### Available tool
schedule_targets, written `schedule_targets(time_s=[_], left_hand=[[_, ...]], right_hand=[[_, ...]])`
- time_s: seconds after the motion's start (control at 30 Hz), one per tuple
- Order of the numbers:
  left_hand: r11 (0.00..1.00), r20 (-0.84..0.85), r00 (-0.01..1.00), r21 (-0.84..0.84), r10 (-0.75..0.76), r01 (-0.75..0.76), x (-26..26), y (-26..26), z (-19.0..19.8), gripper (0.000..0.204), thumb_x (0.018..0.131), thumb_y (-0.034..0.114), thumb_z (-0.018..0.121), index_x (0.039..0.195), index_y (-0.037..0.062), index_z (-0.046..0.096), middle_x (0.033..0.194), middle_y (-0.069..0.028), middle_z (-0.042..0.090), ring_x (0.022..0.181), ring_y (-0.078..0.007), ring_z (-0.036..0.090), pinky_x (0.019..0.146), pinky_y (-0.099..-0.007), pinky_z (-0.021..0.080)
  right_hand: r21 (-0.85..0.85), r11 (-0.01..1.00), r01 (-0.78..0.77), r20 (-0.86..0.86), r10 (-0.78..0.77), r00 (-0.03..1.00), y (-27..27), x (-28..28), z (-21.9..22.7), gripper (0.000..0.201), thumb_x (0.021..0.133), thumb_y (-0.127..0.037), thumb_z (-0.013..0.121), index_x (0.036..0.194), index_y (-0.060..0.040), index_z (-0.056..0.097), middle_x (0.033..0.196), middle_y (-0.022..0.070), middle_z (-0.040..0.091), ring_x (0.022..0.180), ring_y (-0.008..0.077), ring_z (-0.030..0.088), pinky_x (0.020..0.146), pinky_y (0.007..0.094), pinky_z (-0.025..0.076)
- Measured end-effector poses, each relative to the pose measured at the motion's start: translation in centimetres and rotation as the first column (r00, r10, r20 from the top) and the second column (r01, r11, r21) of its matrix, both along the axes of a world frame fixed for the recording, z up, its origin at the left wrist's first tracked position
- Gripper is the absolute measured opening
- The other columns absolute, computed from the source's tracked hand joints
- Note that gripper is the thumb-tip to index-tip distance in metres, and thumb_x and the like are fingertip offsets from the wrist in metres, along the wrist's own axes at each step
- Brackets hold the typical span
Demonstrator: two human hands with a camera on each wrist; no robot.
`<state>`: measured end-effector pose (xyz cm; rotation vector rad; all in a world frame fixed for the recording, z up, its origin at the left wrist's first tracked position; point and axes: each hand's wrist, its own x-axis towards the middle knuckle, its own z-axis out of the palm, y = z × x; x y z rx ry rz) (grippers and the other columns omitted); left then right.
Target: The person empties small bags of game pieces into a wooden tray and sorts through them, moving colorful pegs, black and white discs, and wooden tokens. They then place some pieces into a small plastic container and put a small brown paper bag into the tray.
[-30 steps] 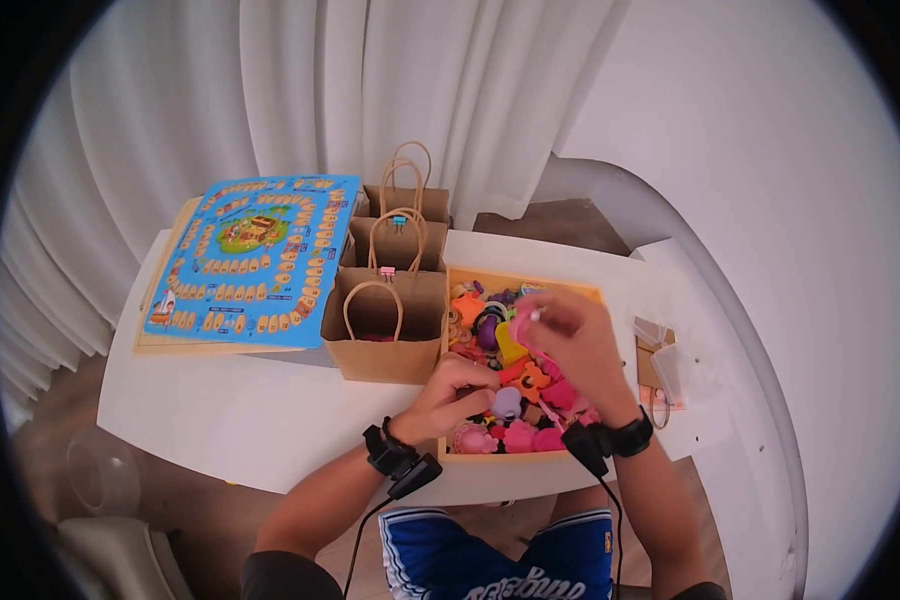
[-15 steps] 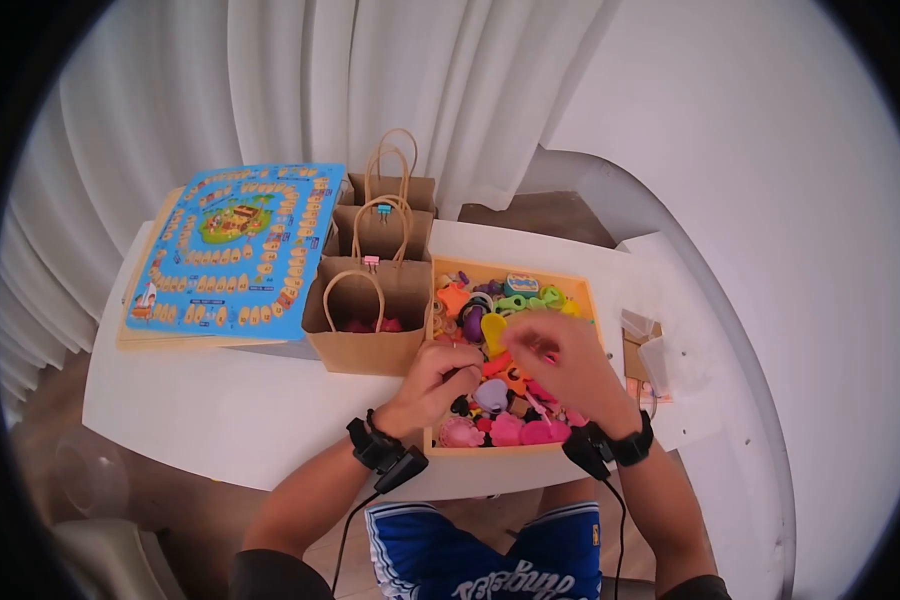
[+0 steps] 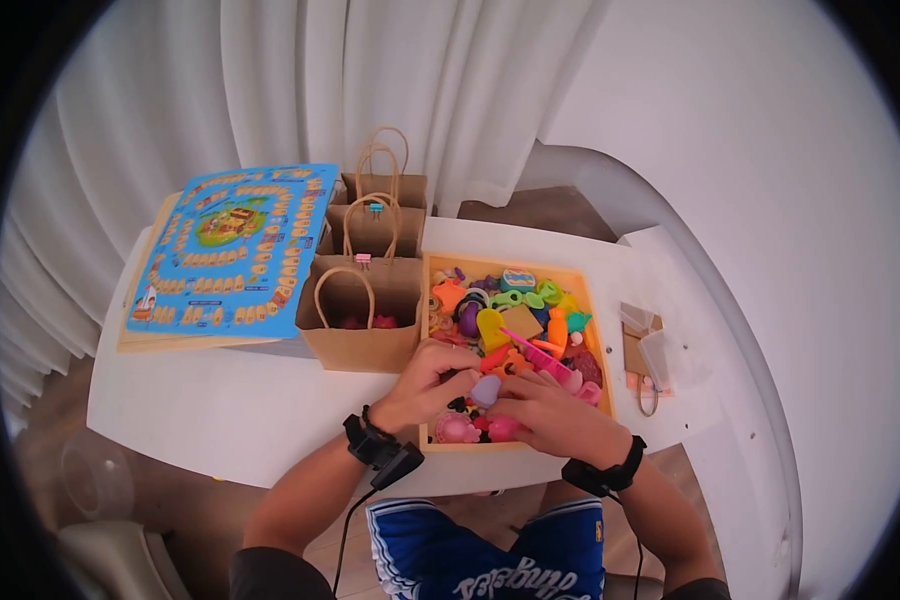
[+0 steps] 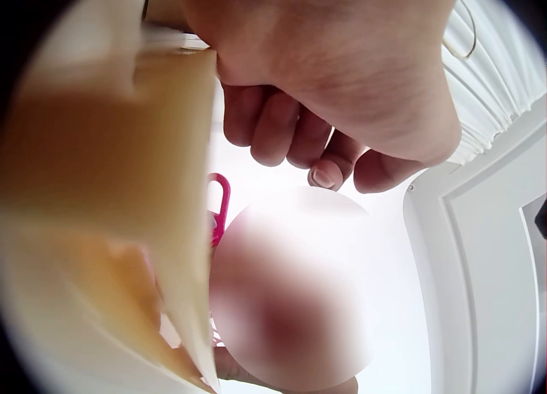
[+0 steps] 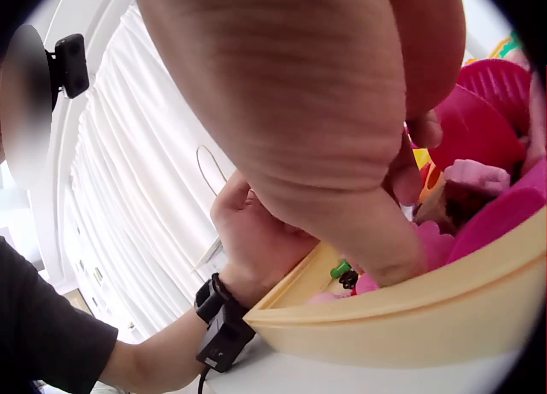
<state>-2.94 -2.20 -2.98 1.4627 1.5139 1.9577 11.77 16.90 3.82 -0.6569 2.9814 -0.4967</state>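
**Colorful toy box [image 3: 573, 284]**

The right hand [image 3: 560, 422] reached inside, bent over a pink toy [image 3: 501, 430]. The left hand [image 3: 425, 388] was curled at the box's left edge. I couldn't tell if either pinched anything. Paper bags [image 3: 358, 350] stood farther left.

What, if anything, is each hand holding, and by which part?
Cannot tell: left hand is curled, no held thing visible; right hand, among the toys, hides any grip.

blue game board [image 3: 235, 250]: at left of white table [image 3: 190, 400] | pale curtain [image 3: 280, 90]: behind | brown floor [image 3: 210, 510]: below
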Motion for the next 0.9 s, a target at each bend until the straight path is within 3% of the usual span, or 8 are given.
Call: schedule_targets(time_s=[0.13,0.27,0.33,0.37,0.43,0.57,0.77,0.9], left_hand=[[1.0,0.011,1.0,-0.005,-0.005,0.005,0.0,-0.1,0.1,0.026,0.096,0.01,0.06,0.076,-0.0024,0.052,0.065,-0.0089,0.043,0.059,-0.0207,0.042,0.055,-0.0357,0.033],[0.999,-0.007,1.0,0.043,0.01,-0.01,0.2,0.3,-0.1,0.022,0.095,0.008,0.06,0.076,-0.0029,0.054,0.065,-0.0093,0.047,0.058,-0.0215,0.043,0.056,-0.0357,0.034],[0.998,0.0,1.0,0.061,0.011,-0.011,0.1,0.2,-0.4,0.02,0.094,0.007,0.06,0.077,-0.0033,0.055,0.065,-0.0096,0.048,0.058,-0.0217,0.043,0.056,-0.0356,0.035],[0.999,-0.011,1.0,0.052,0.015,-0.015,0.0,0.2,-0.4,0.019,0.093,0.006,0.06,0.077,-0.0036,0.057,0.065,-0.01,0.05,0.058,-0.0216,0.044,0.056,-0.0357,0.036],[0.999,-0.025,1.0,0.041,0.015,-0.014,-0.1,0.2,-0.3,0.018,0.092,0.006,0.06,0.078,-0.004,0.058,0.065,-0.0104,0.051,0.058,-0.0216,0.045,0.057,-0.0357,0.036],[0.999,-0.014,1.0,0.043,0.024,-0.024,0.1,0.2,0.0,0.018,0.091,0.007,0.059,0.077,-0.0044,0.058,0.065,-0.0106,0.051,0.058,-0.0222,0.046,0.057,-0.0365,0.038],[0.999,0.002,0.999,0.036,0.034,-0.034,0.0,0.1,0.0,0.013,0.089,0.003,0.061,0.078,-0.0054,0.059,0.065,-0.0151,0.053,0.058,-0.0255,0.051,0.058,-0.0384,0.038],[0.999,-0.009,1.0,0.046,0.006,-0.006,-0.1,0.1,-0.7,0.015,0.09,0.004,0.06,0.078,-0.0057,0.059,0.065,-0.0157,0.053,0.055,-0.0242,0.05,0.055,-0.0371,0.037]], right_hand=[[-0.12,0.987,0.109,0.211,-0.082,0.974,0.1,-0.7,2.3,0.019,0.086,-0.015,0.081,0.1,-0.0071,0.071,0.108,0.0084,0.069,0.1,0.0273,0.065,0.089,0.0384,0.054],[-0.23,0.956,0.181,0.215,-0.132,0.968,-0.2,-2.6,5.9,0.018,0.09,-0.014,0.078,0.1,-0.0022,0.069,0.095,0.0088,0.07,0.086,0.0271,0.068,0.078,0.0364,0.055],[-0.381,0.842,0.381,0.109,-0.369,0.923,-0.6,-3.6,7.2,0.016,0.094,-0.011,0.075,0.105,-0.0007,0.069,0.094,0.0108,0.072,0.078,0.0231,0.069,0.074,0.0345,0.055],[-0.384,0.842,0.38,0.108,-0.368,0.924,-0.8,-4.5,7.3,0.016,0.094,-0.011,0.075,0.105,-0.0007,0.069,0.094,0.0108,0.072,0.078,0.0231,0.069,0.074,0.0345,0.055],[-0.688,0.691,0.223,-0.077,-0.375,0.924,-2.1,-6.7,7.6,0.015,0.095,-0.01,0.072,0.107,-0.0002,0.069,0.099,0.0135,0.073,0.081,0.0199,0.071,0.076,0.0337,0.056],[-0.71,0.69,0.138,-0.135,-0.326,0.936,-5.7,-10.4,8.4,0.015,0.095,-0.009,0.07,0.107,0.0004,0.068,0.099,0.0156,0.073,0.08,0.023,0.072,0.074,0.0344,0.056],[-0.385,0.916,0.107,-0.347,-0.252,0.903,-3.9,-9.1,6.5,0.019,0.091,-0.003,0.069,0.109,-0.001,0.068,0.091,0.0145,0.074,0.076,0.0295,0.071,0.071,0.0362,0.056],[-0.324,0.915,0.239,0.019,-0.246,0.969,-2.4,-4.3,4.9,0.026,0.088,-0.003,0.07,0.114,-0.0029,0.07,0.09,0.0115,0.074,0.073,0.0276,0.07,0.072,0.0351,0.056]])
